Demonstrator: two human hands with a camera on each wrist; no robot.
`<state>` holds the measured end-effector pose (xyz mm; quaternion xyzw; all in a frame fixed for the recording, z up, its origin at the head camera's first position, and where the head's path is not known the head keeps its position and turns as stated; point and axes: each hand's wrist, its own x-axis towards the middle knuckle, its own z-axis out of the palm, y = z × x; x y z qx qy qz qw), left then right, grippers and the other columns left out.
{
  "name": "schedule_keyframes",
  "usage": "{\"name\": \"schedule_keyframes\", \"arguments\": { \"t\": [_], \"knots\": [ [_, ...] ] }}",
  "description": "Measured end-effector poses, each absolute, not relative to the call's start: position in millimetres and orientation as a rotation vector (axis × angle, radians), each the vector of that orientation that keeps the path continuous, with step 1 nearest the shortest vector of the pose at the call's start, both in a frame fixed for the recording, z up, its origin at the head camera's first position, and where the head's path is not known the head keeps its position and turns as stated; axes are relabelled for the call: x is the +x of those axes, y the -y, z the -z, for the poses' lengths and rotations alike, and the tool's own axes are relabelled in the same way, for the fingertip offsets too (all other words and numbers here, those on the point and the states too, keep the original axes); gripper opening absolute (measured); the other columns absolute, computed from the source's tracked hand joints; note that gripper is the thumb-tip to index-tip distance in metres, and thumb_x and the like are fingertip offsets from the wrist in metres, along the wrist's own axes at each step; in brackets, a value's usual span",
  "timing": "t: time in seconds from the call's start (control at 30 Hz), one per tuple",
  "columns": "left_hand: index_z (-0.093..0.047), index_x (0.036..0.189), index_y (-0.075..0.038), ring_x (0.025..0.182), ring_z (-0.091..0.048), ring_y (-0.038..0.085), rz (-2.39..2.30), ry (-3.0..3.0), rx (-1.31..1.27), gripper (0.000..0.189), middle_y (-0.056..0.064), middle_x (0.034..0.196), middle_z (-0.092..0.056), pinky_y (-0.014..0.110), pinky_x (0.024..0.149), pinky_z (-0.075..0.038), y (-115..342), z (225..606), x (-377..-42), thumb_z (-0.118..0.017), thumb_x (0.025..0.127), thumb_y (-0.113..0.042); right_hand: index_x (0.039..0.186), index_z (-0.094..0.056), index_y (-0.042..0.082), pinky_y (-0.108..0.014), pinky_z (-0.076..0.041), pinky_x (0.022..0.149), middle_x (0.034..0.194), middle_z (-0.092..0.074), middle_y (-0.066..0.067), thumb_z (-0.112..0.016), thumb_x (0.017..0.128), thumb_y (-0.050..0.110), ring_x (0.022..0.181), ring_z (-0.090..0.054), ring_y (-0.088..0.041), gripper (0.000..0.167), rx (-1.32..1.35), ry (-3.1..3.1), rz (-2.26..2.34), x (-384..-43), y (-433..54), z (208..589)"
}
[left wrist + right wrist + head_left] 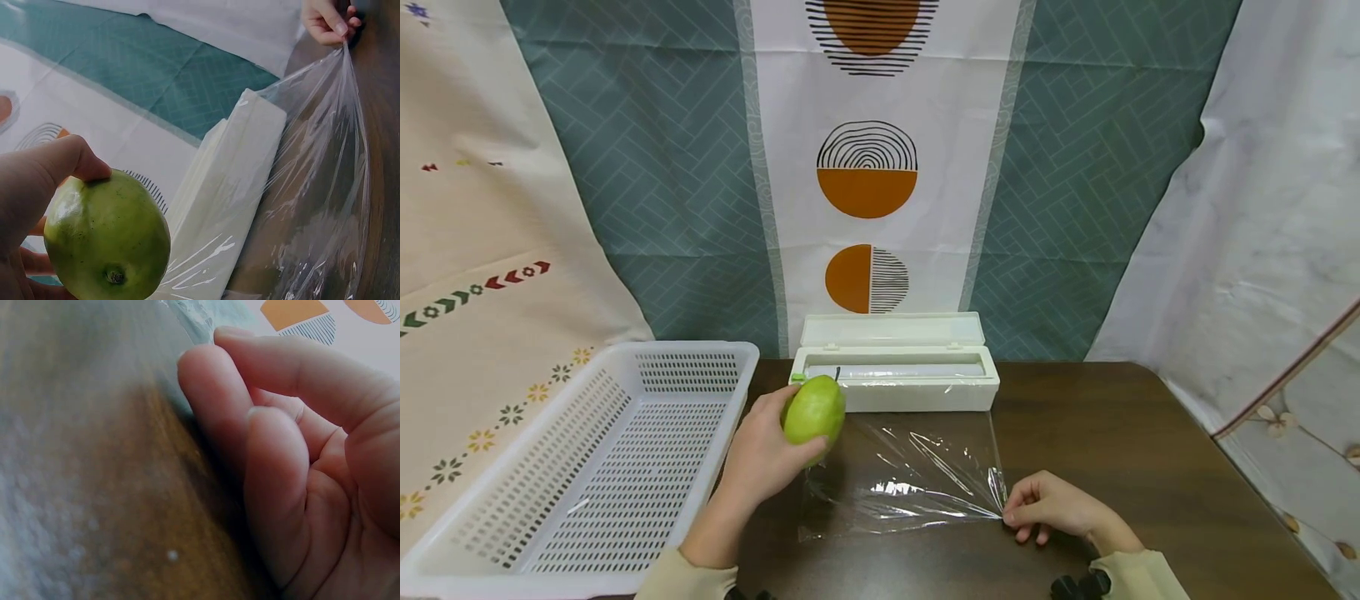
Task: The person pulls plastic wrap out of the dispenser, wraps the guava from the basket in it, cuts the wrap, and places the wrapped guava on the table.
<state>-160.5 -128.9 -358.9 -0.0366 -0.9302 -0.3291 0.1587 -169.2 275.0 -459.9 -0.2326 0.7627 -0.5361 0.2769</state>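
Observation:
My left hand (767, 454) grips a green pear (816, 410) above the left part of a sheet of cling film (902, 483). The pear's dark stem points up in the head view, and its blossom end faces the left wrist camera. From a white cling film box (917, 395) with its lid raised, the clear film stretches out over the table. My right hand (1060, 508) pinches the film's near right corner, where it gathers into creases. In the right wrist view the thumb and index finger (300, 369) meet at the film's edge.
A white perforated basket (745, 375) stands on the left. The brown wooden table (1097, 433) lies under everything. Behind it hangs a patterned cloth (685, 167), with pale fabric (1255, 250) along the right side.

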Motion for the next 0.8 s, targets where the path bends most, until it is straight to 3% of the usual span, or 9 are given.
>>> {"name": "schedule_keyframes", "arguments": {
  "t": [0.8],
  "knots": [
    [-0.054,0.130,-0.014,0.090,-0.058,0.025,0.927,2.691,-0.188,0.073,0.009,0.117,-0.060,0.038,0.069,-0.047,108.7,371.7,-172.1,-0.078,0.063,-0.032,0.091,-0.066,-0.010,-0.016,-0.048,0.047,0.071,-0.070,0.004,-0.063,0.089,0.013,0.062,-0.065,-0.004,0.023,-0.610,-2.046,1.437,-168.7,-275.6,459.9]
  ]
}}
